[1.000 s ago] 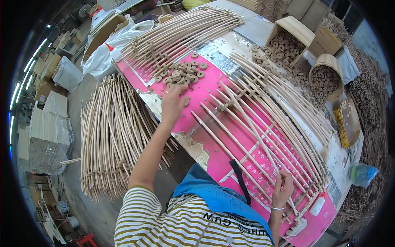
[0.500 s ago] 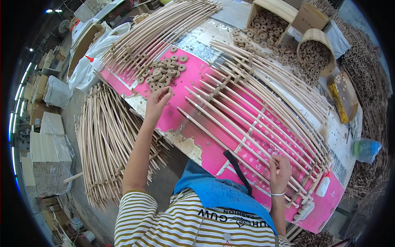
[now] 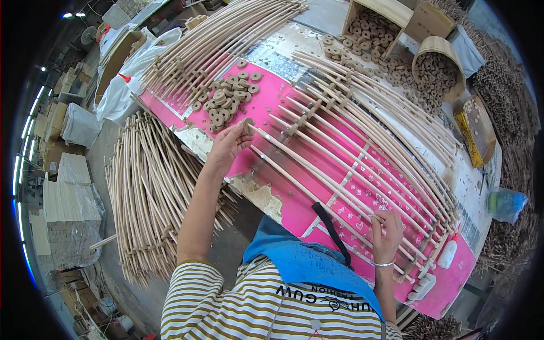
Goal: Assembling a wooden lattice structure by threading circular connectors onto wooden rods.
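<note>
A round wooden disc with a hole [image 3: 247, 124] is pinched in the fingers of my left hand [image 3: 229, 143], at the upper left end of a long pale wooden rod [image 3: 301, 160]. Farther down that rod, my right hand [image 3: 387, 235] has its fingers closed around it. The disc meets the rod's tip; whether the tip is inside the hole I cannot tell. Beside it lie more rods [image 3: 345, 161] in a slanted row, several carrying discs near their upper ends. A heap of loose discs [image 3: 226, 101] lies just beyond my left hand on the pink sheet [image 3: 266, 177].
Rod bundles lie at the far left of the table [image 3: 221, 37] and below its left edge [image 3: 156, 198]. A tipped box [image 3: 377, 11] and a round tub [image 3: 436, 62] spill discs. A white glue bottle [image 3: 447, 254] and a black strap [image 3: 331, 233] lie at the right and near edge.
My left hand has come from the disc heap toward me and right, bringing a disc to the rod's tip. That rod's upper end has shifted toward my left hand; my right hand stays nearly in place.
</note>
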The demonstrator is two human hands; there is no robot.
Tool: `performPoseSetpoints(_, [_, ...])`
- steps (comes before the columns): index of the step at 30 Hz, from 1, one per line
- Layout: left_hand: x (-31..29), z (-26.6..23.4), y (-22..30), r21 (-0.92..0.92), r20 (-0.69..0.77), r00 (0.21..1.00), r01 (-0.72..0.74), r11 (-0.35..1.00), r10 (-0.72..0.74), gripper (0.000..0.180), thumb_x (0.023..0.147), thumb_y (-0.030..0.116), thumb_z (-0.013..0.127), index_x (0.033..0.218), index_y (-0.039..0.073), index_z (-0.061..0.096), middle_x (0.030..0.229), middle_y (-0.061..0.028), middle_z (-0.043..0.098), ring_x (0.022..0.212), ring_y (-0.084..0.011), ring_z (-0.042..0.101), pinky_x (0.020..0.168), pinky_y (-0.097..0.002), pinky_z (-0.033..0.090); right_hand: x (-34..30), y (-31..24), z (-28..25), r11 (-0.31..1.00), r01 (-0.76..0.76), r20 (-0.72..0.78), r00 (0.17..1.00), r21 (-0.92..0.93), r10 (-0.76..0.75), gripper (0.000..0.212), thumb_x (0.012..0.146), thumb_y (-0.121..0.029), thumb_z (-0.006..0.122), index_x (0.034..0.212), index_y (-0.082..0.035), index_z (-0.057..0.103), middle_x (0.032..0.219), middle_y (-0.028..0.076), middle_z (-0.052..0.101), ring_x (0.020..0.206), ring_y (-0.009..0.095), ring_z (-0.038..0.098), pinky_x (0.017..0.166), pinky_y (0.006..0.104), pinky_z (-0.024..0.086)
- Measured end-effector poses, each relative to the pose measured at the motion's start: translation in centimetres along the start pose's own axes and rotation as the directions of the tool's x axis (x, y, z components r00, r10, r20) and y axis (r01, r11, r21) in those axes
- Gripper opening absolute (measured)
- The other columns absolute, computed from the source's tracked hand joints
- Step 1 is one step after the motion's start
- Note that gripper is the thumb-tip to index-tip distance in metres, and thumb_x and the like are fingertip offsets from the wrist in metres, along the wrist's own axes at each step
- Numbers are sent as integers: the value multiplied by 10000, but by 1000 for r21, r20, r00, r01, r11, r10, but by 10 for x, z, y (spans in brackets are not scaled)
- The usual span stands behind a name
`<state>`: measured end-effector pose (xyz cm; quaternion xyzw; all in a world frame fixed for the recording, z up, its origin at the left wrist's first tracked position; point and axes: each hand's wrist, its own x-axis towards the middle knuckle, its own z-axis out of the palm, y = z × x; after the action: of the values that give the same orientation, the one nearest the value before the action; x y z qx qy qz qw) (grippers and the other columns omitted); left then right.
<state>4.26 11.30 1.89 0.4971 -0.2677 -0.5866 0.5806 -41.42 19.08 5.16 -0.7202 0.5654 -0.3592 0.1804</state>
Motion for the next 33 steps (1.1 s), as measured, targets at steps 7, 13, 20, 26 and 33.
performPoseSetpoints(7, [0,-3,-2,162,-104,994,-27,986,44,344,1029,326,663,1223,44,697,1031,-40,702,900,-142,656,822,-289,544,1,-2,0,996,68,1,998,-53,-68,154,824,43,746,956,-12,688,906,134,655,826,279,649,728,375,516])
performPoseSetpoints(13, [-4,-11,18,931,-15,669,-262,255,743,314,1007,247,701,1216,14,690,984,-33,690,853,-138,620,788,-302,523,-9,14,-20,996,-23,-69,997,-87,17,153,825,44,748,958,-8,693,907,134,657,837,290,647,743,376,517])
performPoseSetpoints(20, [-2,-6,-2,-68,-92,995,-32,997,25,356,1046,315,639,1227,10,669,1064,-67,711,949,-151,683,865,-303,576,0,2,-7,996,78,12,997,-42,-77,148,852,65,724,980,1,685,946,134,645,854,242,654,718,314,548])
performPoseSetpoints(26, [-5,-1,1,-45,-57,998,-11,999,8,346,1046,303,641,1230,12,674,1046,-69,711,945,-152,685,864,-302,577,3,2,-4,999,49,17,999,-13,-49,150,849,55,739,979,-8,695,950,127,653,839,232,654,708,310,549])
performPoseSetpoints(33, [-9,11,-2,38,19,1000,12,999,-12,356,1036,312,655,1251,29,678,1016,-43,709,915,-122,679,834,-278,566,12,0,3,994,102,-13,995,-39,-102,164,809,40,754,948,-25,699,889,116,666,794,269,654,692,363,513])
